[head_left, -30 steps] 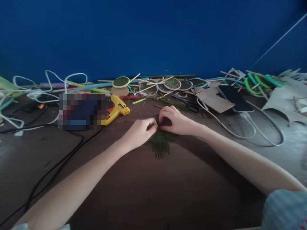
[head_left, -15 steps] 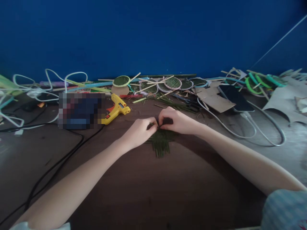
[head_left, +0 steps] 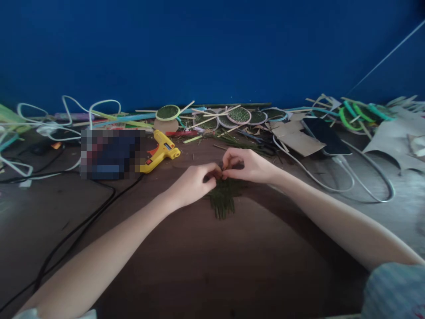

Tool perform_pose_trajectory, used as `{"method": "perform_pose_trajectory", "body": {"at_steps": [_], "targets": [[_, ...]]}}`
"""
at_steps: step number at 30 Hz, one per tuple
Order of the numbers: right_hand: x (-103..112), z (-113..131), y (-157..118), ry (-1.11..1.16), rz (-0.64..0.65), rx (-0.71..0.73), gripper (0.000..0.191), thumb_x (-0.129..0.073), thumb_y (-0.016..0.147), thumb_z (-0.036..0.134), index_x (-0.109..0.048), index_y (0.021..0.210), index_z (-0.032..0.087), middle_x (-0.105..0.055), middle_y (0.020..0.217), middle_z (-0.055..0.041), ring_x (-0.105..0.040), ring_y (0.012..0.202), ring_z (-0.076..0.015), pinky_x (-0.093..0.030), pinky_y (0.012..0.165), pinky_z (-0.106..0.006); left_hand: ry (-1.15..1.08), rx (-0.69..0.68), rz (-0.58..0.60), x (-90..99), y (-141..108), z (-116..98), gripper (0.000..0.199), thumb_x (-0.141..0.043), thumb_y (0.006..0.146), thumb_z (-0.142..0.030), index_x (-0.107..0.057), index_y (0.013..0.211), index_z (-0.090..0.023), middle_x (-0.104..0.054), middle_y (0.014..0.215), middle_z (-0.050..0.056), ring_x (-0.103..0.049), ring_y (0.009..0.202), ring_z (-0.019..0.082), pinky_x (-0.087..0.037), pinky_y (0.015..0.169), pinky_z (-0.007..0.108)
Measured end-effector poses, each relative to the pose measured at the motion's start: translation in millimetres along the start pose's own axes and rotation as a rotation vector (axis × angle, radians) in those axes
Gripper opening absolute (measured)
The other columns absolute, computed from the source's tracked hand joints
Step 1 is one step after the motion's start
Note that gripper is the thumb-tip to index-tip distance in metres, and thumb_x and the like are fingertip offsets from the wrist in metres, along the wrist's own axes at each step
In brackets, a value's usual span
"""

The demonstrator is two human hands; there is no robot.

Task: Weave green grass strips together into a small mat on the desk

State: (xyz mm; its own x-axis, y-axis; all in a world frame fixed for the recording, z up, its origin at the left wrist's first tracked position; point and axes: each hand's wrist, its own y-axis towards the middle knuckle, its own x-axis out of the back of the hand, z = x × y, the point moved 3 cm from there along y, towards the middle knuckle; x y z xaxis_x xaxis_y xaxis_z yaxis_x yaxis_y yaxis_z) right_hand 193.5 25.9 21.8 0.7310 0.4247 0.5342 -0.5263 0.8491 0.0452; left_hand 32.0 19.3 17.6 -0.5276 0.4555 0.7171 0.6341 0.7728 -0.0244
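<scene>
Several narrow dark green strips [head_left: 223,204], like grass or leaf strips, lie close together on the table, their free ends toward me. My left hand [head_left: 198,182] is at their far end, its thumb and forefinger closed in a pinch. Opposite it, my right hand [head_left: 253,165] is also pinching there, thumb against forefinger. The fingertips of both hands nearly meet, and they cover the upper part of the strips. Just what lies between the fingertips is too small to see clearly.
A yellow glue gun [head_left: 162,153] lies left of my hands, beside a blurred-out dark object [head_left: 113,153] and black cables [head_left: 83,223]. Behind are round green woven pieces [head_left: 239,115] and loose sticks. A phone [head_left: 327,136] with a white cable rests on the right near cardboard [head_left: 297,136].
My right hand has shifted slightly to the right, its fingers a little less tightly curled. My left fingertips have moved a little rightward over the strips. The other things have stayed put.
</scene>
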Motion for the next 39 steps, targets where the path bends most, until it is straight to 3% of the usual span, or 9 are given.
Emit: {"method": "perform_pose_trajectory", "body": {"at_steps": [10, 14, 22, 28, 39], "targets": [[4, -5, 2, 0.044, -0.125, -0.098, 0.021, -0.056, 0.076, 0.035, -0.043, 0.072, 0.019, -0.056, 0.053, 0.0034, -0.055, 0.049, -0.0112, -0.039, 0.051, -0.023, 0.063, -0.075, -0.028, -3.0, 1, 0, 0.022, -0.045, 0.078, -0.010, -0.060, 0.092, -0.019, -0.066, 0.094, 0.001, -0.060, 0.086, 0.015, -0.044, 0.077, 0.028], [3, -10, 2, -0.076, -0.044, -0.170, 0.018, -0.055, 0.075, 0.033, -0.045, 0.072, 0.019, -0.052, 0.046, 0.0054, -0.049, 0.044, -0.0091, -0.037, 0.052, -0.023, 0.066, -0.086, -0.028, -3.2, 1, 0, 0.022, -0.044, 0.077, -0.010, -0.059, 0.091, -0.019, -0.065, 0.093, 0.001, -0.060, 0.084, 0.015, -0.045, 0.077, 0.028], [0, -8, 5, -0.371, 0.045, -0.206, 0.010, -0.060, 0.068, 0.027, -0.056, 0.069, 0.018, -0.049, 0.054, 0.0047, -0.041, 0.051, -0.0077, -0.028, 0.053, -0.022, 0.050, -0.067, -0.024, -3.3, 1, 1, 0.020, -0.045, 0.077, -0.009, -0.056, 0.089, -0.019, -0.065, 0.089, 0.001, -0.061, 0.082, 0.014, -0.044, 0.074, 0.027], [0, -10, 7, -0.395, 0.054, -0.211, 0.012, -0.061, 0.068, 0.029, -0.056, 0.070, 0.018, -0.048, 0.055, 0.0048, -0.040, 0.051, -0.0076, -0.027, 0.052, -0.021, 0.006, -0.054, -0.031, -3.0, 0, 1, 0.019, -0.048, 0.075, -0.008, -0.052, 0.089, -0.019, -0.063, 0.085, -0.001, -0.060, 0.078, 0.012, -0.043, 0.072, 0.025], [1, -13, 4, -0.290, 0.103, -0.206, 0.009, -0.058, 0.070, 0.025, -0.052, 0.073, 0.018, -0.048, 0.051, 0.0066, -0.041, 0.048, -0.0070, -0.029, 0.052, -0.021, 0.131, -0.116, -0.053, -4.2, 2, 2, 0.025, -0.044, 0.079, -0.009, -0.063, 0.092, -0.020, -0.064, 0.095, 0.002, -0.059, 0.089, 0.015, -0.044, 0.082, 0.029]]}}
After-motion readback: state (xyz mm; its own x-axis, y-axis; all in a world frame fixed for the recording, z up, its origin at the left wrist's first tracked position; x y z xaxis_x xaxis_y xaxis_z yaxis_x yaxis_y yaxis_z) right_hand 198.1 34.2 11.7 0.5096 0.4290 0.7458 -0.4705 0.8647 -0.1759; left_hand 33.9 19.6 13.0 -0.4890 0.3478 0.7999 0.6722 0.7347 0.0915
